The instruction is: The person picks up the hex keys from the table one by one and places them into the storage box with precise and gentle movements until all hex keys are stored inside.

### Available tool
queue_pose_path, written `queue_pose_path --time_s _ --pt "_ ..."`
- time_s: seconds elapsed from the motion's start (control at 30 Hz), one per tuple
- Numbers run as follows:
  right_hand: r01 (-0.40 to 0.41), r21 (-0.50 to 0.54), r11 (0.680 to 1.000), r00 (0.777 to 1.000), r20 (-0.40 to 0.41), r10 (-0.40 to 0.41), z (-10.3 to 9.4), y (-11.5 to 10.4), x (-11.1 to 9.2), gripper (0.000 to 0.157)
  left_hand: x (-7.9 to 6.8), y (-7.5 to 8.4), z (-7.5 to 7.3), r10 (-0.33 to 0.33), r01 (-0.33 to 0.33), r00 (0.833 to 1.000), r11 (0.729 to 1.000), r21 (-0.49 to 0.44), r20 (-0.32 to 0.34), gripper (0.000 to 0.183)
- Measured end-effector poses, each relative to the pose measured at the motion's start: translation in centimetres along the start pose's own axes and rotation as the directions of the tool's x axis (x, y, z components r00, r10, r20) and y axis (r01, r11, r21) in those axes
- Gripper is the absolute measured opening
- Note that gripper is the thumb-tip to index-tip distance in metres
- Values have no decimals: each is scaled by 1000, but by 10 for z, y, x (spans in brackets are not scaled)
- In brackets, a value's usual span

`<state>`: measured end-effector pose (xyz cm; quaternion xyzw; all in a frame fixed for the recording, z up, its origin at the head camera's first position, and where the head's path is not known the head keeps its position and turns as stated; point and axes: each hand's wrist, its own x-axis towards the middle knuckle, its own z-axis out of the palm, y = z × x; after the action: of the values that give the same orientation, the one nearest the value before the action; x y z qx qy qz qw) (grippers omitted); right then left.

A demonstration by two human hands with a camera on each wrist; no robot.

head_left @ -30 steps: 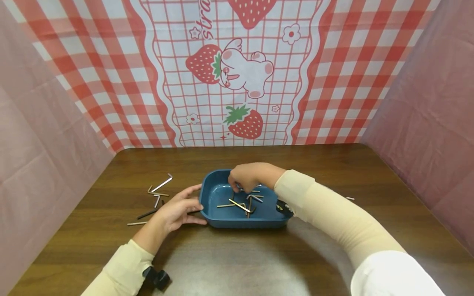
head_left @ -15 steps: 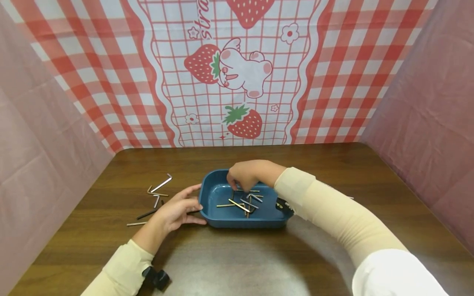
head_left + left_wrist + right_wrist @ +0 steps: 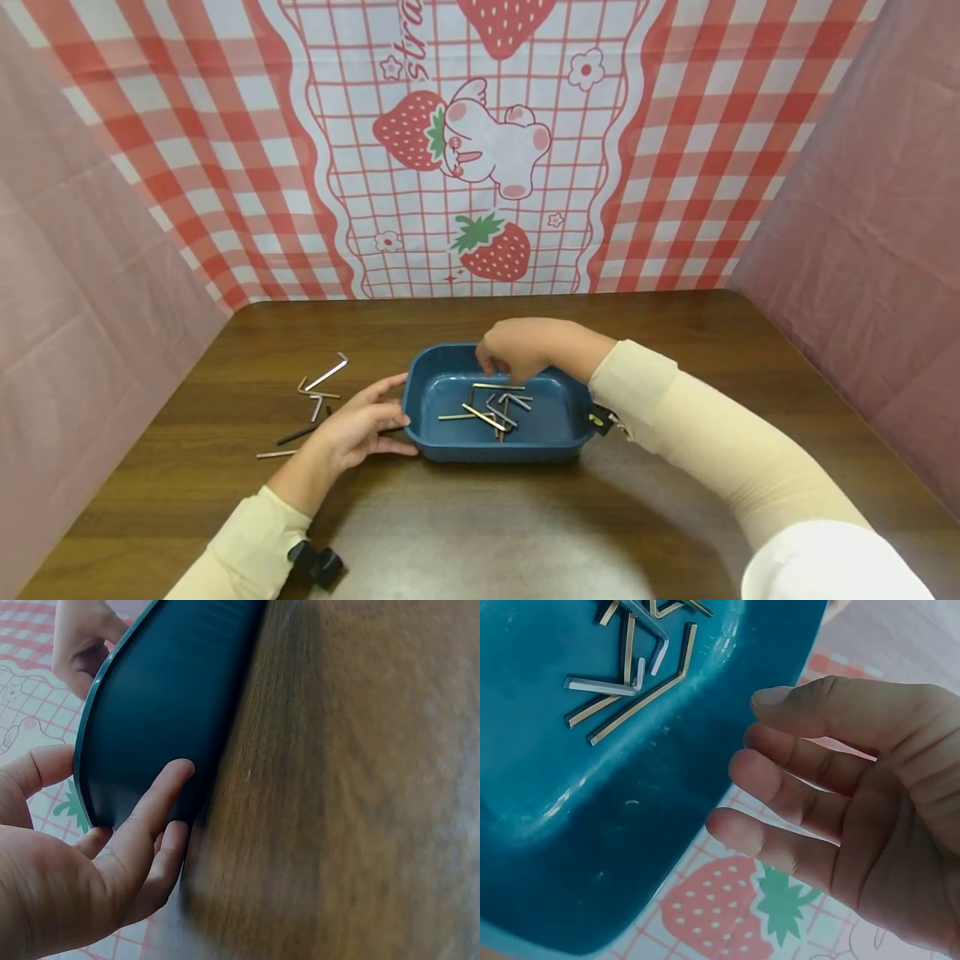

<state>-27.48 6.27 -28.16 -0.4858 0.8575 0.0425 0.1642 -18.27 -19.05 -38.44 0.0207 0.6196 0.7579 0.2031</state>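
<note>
A blue rectangular tub [image 3: 495, 452] stands on the table with several L-shaped hex keys [image 3: 483, 417] lying loosely on its floor. My left hand [image 3: 367, 421] rests against the tub's left end, its fingers spread and fairly straight; in the left wrist view the fingertips [image 3: 178, 769] touch the outer wall and rim. Over the tub's far rim is my right hand [image 3: 517, 346]. The right wrist view shows that hand's fingers [image 3: 757, 776] loosely bent and apart, with nothing between them. Brass-coloured and silver hex keys [image 3: 641, 709] lie a short way from those fingertips.
More hex keys [image 3: 326, 372] lie scattered on the wooden table [image 3: 480, 525], left of the tub, in silver, brass and black. A strawberry-print cloth [image 3: 480, 208] hangs behind the table, and pink cloths [image 3: 862, 250] hang at both sides.
My right hand has let go of a silver hex key, which now lies among the others in the tub. The hand has risen and shifted right; my left hand stays put.
</note>
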Motion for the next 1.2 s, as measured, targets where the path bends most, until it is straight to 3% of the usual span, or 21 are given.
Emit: queue_pose_path --time_s 0.23,0.5,0.9,1.2 --pt "4 -58 998 990 -143 -12 2 3 -21 24 0 1 1 -2 2 1000 1000 0 2 81" --pt "13 -35 999 954 -298 -23 7 5 -44 27 -1 1 0 -1 1 1000 1000 -1 1 80" --pt "-26 76 997 919 -390 54 20 14 -74 43 -2 1 0 -2 2 1000 1000 2 -3 79" --pt "-53 107 993 887 -451 96 32 21 -95 44 -2 1 1 -4 4 1000 1000 1 1 79"
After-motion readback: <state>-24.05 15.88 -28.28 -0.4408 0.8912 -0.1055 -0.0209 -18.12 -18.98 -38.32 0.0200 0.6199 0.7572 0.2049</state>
